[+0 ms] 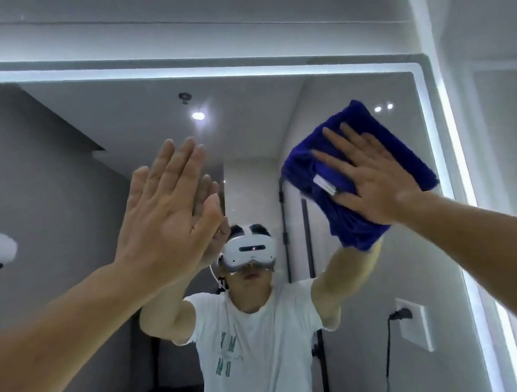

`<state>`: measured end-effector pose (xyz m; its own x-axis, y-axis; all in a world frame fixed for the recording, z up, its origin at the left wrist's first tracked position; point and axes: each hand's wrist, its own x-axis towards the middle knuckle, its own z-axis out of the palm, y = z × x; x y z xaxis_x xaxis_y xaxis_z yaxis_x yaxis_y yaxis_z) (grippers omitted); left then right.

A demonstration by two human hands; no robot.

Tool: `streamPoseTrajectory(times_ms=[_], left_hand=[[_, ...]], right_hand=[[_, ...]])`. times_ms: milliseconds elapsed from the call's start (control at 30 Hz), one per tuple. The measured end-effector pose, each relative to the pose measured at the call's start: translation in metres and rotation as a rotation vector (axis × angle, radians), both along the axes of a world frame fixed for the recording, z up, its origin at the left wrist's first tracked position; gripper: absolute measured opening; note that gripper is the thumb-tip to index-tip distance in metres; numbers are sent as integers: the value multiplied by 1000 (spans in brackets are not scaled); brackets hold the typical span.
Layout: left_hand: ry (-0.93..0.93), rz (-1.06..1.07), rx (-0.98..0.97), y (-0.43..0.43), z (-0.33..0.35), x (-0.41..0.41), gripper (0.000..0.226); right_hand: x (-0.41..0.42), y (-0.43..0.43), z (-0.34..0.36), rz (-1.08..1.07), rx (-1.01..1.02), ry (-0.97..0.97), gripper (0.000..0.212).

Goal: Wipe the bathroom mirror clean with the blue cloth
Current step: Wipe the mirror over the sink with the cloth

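Pressing the folded, fluffy blue cloth [360, 178] flat against the lit-edged bathroom mirror [336, 98], the right hand [373, 180] spreads straight fingers over it near the glass's upper right corner. The left hand [163, 212] rests open-palmed on the mirror further left, fingers straight and together, holding nothing.

We read the mirror [336, 98] as smooth, glossy glass, with a frosted, lit edge band [174, 73]. The blue cloth [359, 230] is plush, deep-piled fabric bearing a smooth white tag [324, 185]. The reflected headset [250, 249] looks like glossy white plastic; the wall [490, 43] is matt.
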<state>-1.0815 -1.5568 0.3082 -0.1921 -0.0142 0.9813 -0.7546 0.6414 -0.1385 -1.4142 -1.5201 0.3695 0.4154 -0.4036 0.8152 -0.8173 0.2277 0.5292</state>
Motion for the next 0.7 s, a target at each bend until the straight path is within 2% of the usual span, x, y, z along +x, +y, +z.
streamPoseTrajectory(times_ms=[67, 100, 167, 533, 633, 700], left_hand=[[17, 5, 5, -4, -8, 0, 71], [29, 5, 14, -7, -13, -1, 71], [57, -7, 39, -12, -25, -8, 69], [28, 23, 186, -15, -102, -35, 66], [10, 49, 207, -9, -119, -33, 68], [1, 70, 209, -5, -128, -28, 68]], right_hand=[[24, -13, -5, 13, -139, -319, 69], [39, -20, -14, 27, -183, -415, 70], [61, -30, -40, 53, -226, -487, 69], [74, -28, -263, 91, 47, -28, 77], [62, -17, -294, 126, 145, 114, 75], [43, -10, -283, 176, 195, 241, 78]])
